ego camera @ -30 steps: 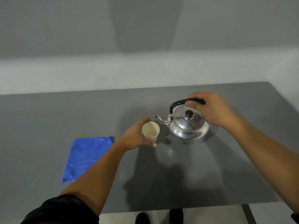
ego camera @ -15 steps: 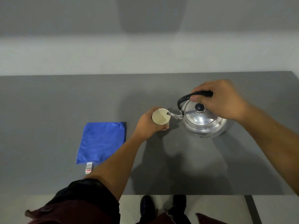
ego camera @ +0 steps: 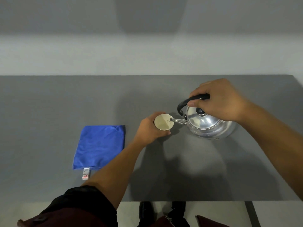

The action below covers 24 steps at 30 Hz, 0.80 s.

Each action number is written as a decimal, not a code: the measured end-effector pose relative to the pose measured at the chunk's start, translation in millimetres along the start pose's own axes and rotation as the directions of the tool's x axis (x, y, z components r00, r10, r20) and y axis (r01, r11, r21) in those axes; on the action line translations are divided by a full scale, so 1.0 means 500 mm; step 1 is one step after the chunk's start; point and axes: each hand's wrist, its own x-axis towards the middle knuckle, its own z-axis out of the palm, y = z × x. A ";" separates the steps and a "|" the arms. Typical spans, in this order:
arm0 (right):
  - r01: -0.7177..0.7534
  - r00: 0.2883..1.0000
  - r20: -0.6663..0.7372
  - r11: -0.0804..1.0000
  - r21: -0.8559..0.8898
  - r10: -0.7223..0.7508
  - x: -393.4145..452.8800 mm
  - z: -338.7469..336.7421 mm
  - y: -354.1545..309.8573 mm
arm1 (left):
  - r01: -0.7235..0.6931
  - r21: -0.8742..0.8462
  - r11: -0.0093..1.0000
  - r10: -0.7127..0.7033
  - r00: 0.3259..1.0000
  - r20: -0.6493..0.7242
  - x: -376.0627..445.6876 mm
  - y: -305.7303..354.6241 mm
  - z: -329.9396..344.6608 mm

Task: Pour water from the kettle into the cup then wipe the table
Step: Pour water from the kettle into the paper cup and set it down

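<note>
A shiny steel kettle (ego camera: pixel 207 124) with a black lid knob is lifted and tipped to the left; my right hand (ego camera: pixel 219 100) grips its black handle from above. Its spout reaches over the rim of a cream paper cup (ego camera: pixel 161 122). My left hand (ego camera: pixel 150 130) is wrapped around the cup's left side and holds it on the grey table (ego camera: pixel 49 102). A folded blue cloth (ego camera: pixel 100 147) with a white tag lies flat on the table to the left of the cup, apart from both hands.
The table's near edge runs across the bottom of the view, with a dark table leg (ego camera: pixel 251 213) at the right and my shoes (ego camera: pixel 146 212) below it. A pale wall stands behind the table's far edge.
The kettle has come off the table and tipped left, its spout now over the cup's rim. My left hand stays around the cup. The camera view has tilted further down.
</note>
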 end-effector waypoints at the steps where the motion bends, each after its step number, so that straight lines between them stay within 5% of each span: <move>1: 0.000 1.000 0.010 1.000 -0.017 0.001 0.002 -0.001 -0.003 | -0.001 -0.002 1.000 0.001 1.000 0.002 0.000 -0.001 0.000; 24: 0.075 0.995 0.083 0.982 -0.173 -0.062 0.014 -0.021 -0.026 | -0.004 -0.057 0.998 0.003 1.000 -0.018 -0.004 -0.016 0.006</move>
